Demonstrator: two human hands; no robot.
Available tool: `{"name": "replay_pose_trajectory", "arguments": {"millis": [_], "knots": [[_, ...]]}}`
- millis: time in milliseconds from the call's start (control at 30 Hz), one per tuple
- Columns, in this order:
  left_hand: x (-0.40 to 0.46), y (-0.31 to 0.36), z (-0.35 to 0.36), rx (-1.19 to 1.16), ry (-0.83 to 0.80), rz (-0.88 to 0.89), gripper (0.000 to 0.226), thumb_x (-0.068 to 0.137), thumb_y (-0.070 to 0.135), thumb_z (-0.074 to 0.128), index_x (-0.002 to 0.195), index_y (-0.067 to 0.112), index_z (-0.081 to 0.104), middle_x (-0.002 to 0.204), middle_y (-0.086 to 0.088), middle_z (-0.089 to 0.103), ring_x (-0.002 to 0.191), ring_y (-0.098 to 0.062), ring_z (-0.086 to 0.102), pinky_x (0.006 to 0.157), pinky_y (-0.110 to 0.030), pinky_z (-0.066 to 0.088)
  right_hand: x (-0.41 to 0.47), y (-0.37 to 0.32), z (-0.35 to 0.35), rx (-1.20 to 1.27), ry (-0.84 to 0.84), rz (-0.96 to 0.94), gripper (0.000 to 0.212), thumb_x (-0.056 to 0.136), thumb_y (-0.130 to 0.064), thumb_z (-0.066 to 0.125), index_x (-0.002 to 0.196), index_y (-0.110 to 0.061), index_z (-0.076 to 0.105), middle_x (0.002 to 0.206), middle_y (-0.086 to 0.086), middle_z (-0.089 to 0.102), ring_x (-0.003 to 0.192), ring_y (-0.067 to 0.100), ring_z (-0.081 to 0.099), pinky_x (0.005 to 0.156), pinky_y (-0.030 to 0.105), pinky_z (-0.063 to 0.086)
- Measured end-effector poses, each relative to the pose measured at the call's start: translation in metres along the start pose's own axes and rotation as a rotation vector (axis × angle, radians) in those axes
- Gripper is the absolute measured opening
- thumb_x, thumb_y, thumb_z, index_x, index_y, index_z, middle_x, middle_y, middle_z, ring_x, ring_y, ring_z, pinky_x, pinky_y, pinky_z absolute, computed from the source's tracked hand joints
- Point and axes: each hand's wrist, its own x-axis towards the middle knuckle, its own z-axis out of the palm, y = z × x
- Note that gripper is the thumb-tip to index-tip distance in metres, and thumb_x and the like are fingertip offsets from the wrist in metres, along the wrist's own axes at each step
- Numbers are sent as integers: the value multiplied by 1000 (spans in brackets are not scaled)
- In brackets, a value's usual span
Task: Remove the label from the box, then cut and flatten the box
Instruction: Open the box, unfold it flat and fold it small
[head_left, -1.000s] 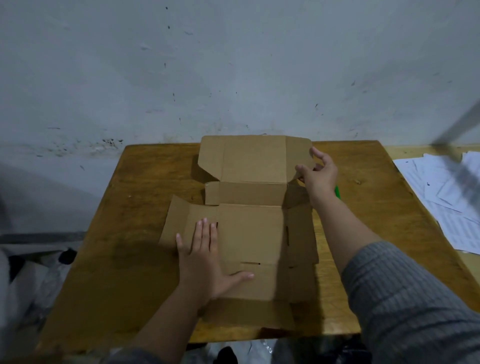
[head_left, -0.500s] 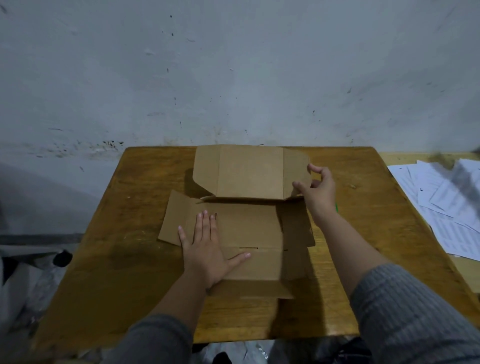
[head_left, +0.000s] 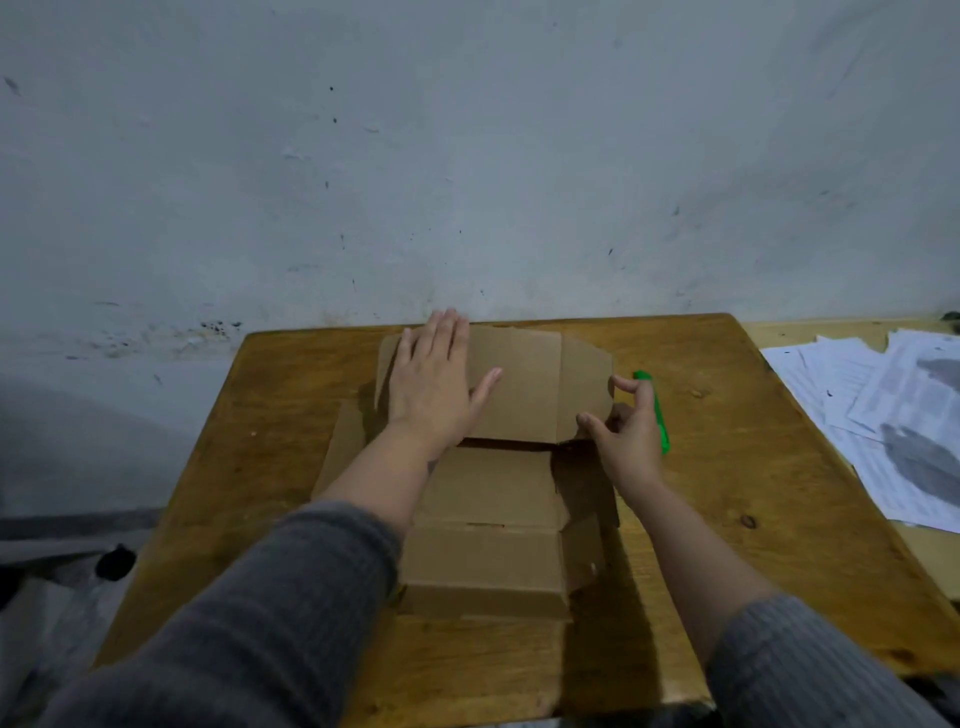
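Note:
An opened-out brown cardboard box (head_left: 488, 499) lies spread on the wooden table (head_left: 727, 467). Its far panel is folded toward the wall, and the near panel still stands slightly raised. My left hand (head_left: 434, 384) lies flat, fingers together, on the far panel's left part. My right hand (head_left: 626, 436) sits at the right flap's edge, thumb and forefinger apart around the cardboard corner. A green cutter (head_left: 655, 410) lies on the table just behind my right hand, partly hidden by it. No label shows on the cardboard.
A pile of white printed papers (head_left: 883, 421) covers an adjoining table at the right. A grey-white wall rises directly behind the table. Dark clutter and plastic sit on the floor at the lower left.
My left hand has left the middle panel and moved forward onto the far panel, which now leans farther toward the wall. My right hand has loosened at the right flap; the green cutter is now exposed.

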Motion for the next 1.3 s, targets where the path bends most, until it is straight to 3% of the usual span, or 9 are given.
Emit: {"name": "replay_pose_trajectory", "arguments": {"millis": [133, 333, 533, 633, 733, 900, 1033, 1167, 1300], "knots": [[24, -6, 4, 32, -130, 19, 72, 96, 58, 9, 153, 17, -1, 162, -2, 1, 148, -17, -8, 119, -48, -3, 1, 0, 0, 4, -28, 15, 44, 83, -8, 67, 109, -25, 37, 110, 12, 65, 99, 20, 61, 72, 27, 47], [20, -11, -4, 25, -128, 25, 64, 98, 55, 11, 153, 21, 11, 159, 0, 22, 148, -15, 6, 120, -47, 3, 9, -7, -5, -8, -60, -13, 47, 85, -10, 66, 123, -20, 41, 107, 5, 64, 98, 17, 59, 61, 18, 41], [-14, -13, -8, -41, -60, 12, 61, 99, 52, 17, 153, 23, 12, 157, 1, 26, 148, -14, 10, 119, -46, 7, 10, -37, -1, -40, 35, -108, 39, 94, -30, 52, 132, -26, 45, 129, 1, 55, 117, 19, 52, 89, 37, 50], [-26, -8, -11, -43, -11, 11, 59, 99, 52, 19, 152, 26, 13, 157, 3, 26, 148, -14, 10, 119, -45, 7, 16, -62, -1, -73, 19, -105, 39, 97, -40, 41, 127, -18, 53, 125, 5, 60, 110, 21, 55, 84, 31, 43], [-40, -4, -14, -16, 12, 14, 60, 99, 53, 20, 152, 27, 11, 158, 4, 24, 148, -14, 8, 120, -46, 8, 17, -73, -5, -201, -41, -48, 40, 93, -46, 48, 117, -18, 63, 118, 4, 65, 91, 16, 53, 75, 29, 42], [-66, 5, -26, -38, 27, 33, 59, 99, 51, 20, 152, 27, 12, 158, 5, 24, 148, -13, 8, 120, -47, 10, -6, -62, -17, -188, -73, -65, 23, 91, -28, 58, 111, -22, 69, 118, 2, 67, 102, 17, 60, 78, 27, 46], [-88, 14, -31, -102, 99, 46, 49, 101, 43, 30, 148, 28, 30, 147, 6, 43, 141, -12, 30, 112, -38, 25, -31, -47, -32, -132, -41, -74, 21, 91, -20, 59, 107, -18, 72, 113, 2, 70, 109, 19, 62, 85, 25, 46], [-108, 21, -37, -261, 190, 95, 35, 98, 21, 49, 132, 27, 56, 122, 4, 66, 110, -16, 62, 85, -32, 48, -51, -34, -48, -152, -75, -111, 19, 90, -18, 60, 105, -17, 72, 110, 1, 71, 106, 16, 63, 86, 24, 47], [-123, 24, -39, -407, 100, 65, 34, 96, 13, 50, 122, 29, 65, 117, 6, 69, 106, -13, 64, 83, -31, 53, -66, -24, -62, -188, -111, -134, 18, 89, -14, 60, 102, -19, 72, 109, 0, 71, 103, 15, 63, 83, 23, 50]]}}
